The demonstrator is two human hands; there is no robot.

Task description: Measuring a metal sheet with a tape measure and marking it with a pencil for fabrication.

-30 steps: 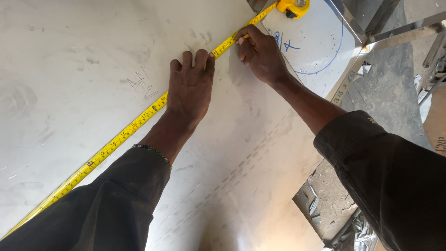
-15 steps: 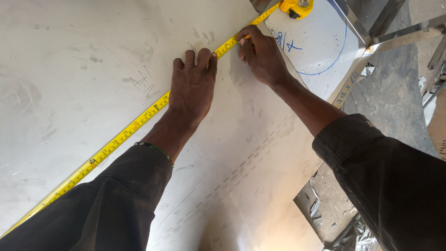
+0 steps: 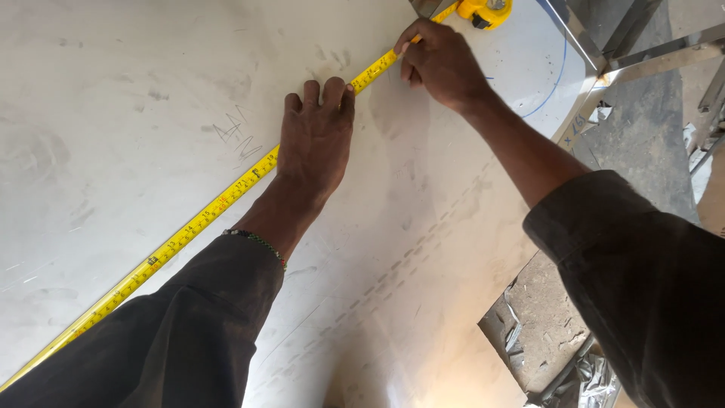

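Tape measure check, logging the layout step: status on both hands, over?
Left hand flat, pinning tape measure to metal sheet. Right hand pinched at tape's edge. Nothing across the tape.

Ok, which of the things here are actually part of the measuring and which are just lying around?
In use:
- yellow tape measure, stretched across the sheet
- metal sheet under it
- left hand, pressing the tape flat
- right hand, fingertips at the tape
- tape case at the far end

Lying about:
- metal offcuts on the floor
- metal frame bars beyond the sheet's corner
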